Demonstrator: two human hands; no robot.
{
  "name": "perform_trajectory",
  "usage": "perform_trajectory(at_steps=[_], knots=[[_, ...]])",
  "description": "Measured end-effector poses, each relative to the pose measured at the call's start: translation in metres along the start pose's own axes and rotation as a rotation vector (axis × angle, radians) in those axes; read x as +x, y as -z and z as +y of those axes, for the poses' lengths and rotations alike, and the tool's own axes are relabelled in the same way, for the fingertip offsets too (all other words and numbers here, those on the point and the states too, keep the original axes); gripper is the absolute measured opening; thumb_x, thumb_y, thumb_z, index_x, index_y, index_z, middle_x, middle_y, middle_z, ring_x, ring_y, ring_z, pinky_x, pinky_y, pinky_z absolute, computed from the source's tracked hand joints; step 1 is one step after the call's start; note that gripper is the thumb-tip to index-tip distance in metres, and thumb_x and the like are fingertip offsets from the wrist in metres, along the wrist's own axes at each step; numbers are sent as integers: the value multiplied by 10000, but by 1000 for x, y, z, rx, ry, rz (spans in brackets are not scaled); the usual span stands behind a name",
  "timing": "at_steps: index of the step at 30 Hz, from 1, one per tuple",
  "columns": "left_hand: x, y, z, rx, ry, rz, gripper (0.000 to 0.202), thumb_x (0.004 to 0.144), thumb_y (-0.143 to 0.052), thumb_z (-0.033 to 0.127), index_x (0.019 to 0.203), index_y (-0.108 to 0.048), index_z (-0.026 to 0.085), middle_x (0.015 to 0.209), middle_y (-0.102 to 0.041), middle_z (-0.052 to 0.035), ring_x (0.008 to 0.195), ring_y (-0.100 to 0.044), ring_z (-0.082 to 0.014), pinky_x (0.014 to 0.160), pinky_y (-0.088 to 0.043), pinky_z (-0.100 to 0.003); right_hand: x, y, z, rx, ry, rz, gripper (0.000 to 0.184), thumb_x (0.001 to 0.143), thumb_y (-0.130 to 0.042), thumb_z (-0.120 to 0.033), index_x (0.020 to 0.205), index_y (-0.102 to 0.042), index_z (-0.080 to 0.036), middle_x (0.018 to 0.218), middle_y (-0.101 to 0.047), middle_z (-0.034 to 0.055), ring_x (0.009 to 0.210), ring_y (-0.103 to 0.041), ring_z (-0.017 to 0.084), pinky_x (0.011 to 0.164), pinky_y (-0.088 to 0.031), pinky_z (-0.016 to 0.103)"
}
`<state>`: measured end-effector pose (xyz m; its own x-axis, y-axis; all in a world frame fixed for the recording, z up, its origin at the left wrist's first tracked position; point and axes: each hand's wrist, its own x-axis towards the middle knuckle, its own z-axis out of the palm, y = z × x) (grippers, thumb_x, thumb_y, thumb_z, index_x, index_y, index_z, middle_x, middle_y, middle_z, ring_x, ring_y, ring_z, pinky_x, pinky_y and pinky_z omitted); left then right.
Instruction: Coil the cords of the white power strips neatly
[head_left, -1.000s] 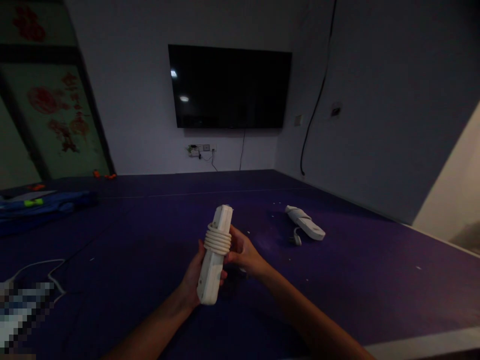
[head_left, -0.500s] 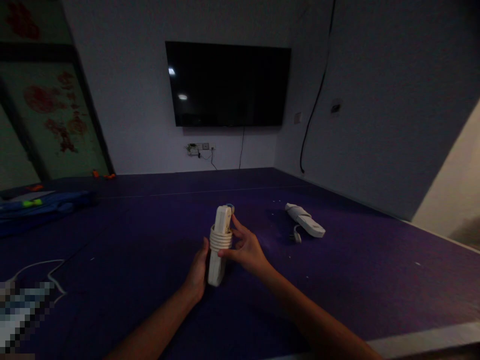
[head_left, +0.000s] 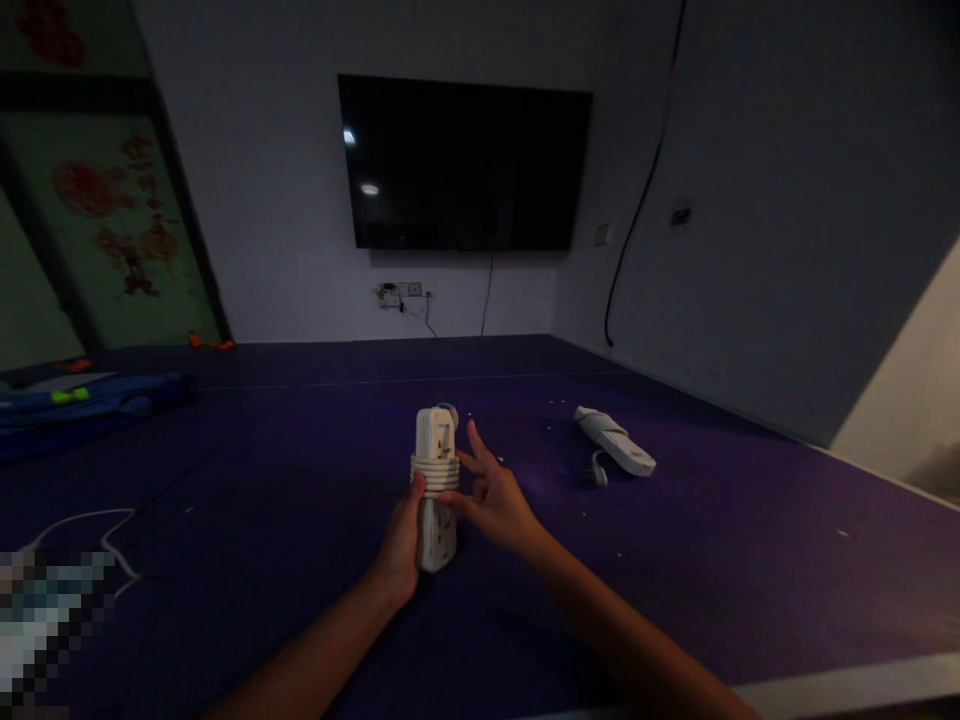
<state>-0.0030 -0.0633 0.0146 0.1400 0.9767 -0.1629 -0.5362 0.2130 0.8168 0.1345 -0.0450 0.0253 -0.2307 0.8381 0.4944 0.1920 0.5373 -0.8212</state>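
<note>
A white power strip (head_left: pixel 436 435) stands nearly upright in front of me, its cord (head_left: pixel 435 475) wound in several turns round the middle. The socket face is turned partly to the right. My left hand (head_left: pixel 401 545) grips the strip from the left, thumb lying on the lowest turns of cord. At the right side my right hand (head_left: pixel 499 500) touches the coils with thumb and some fingers, while its index finger points up, away from the strip. Farther right a second white power strip (head_left: pixel 626 450) lies with its cord wrapped round it and its plug (head_left: pixel 598 470) beside it.
Purple flooring (head_left: pixel 337 430) spreads all round, dotted with small white scraps. Blue cloth (head_left: pixel 120 400) lies at the far left. A white cable (head_left: pixel 112 545) runs near a pixelated object at lower left. A television (head_left: pixel 465 165) hangs on the far wall; a black cable (head_left: pixel 637 200) hangs at right.
The held power strip has turned so more of its socket face shows. My left thumb has come onto the cord, and my right index finger has lifted off the top part.
</note>
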Motion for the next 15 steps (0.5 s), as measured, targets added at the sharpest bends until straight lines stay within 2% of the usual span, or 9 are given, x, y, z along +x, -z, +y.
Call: perform_trajectory(at_steps=[4,10,13,15], knots=[[3,-1,0,-126,114,32,544,736,-527,621,960,-633,137,659,-673,-49,557,-623,-165,568,-477,-274,3,5,5,-135,-27,5,963,689,-685,-306,1443,-86,-319,1216,-589,118,454,-413,51,418,-364,210],[-1,-6,4,-180,130,-10,561,759,-466,640,945,-631,137,643,-667,-56,524,-617,-174,548,-471,-287,4,4,0,-129,-45,71,959,627,-729,-339,1427,-203,-290,1151,-607,88,447,-409,40,423,-370,214],[-4,-7,8,-183,148,-58,579,771,-428,650,922,-641,134,639,-672,-69,520,-621,-187,548,-472,-300,3,1,0,-152,5,173,912,582,-768,-348,1383,-341,-253,1099,-620,84,559,-466,82,547,-443,264],[-6,-6,9,-172,162,-93,613,762,-406,674,921,-647,133,626,-671,-78,514,-620,-200,544,-471,-313,2,-1,2,-100,18,200,904,572,-778,-347,1370,-368,-236,1123,-609,93,704,-530,133,679,-474,321]])
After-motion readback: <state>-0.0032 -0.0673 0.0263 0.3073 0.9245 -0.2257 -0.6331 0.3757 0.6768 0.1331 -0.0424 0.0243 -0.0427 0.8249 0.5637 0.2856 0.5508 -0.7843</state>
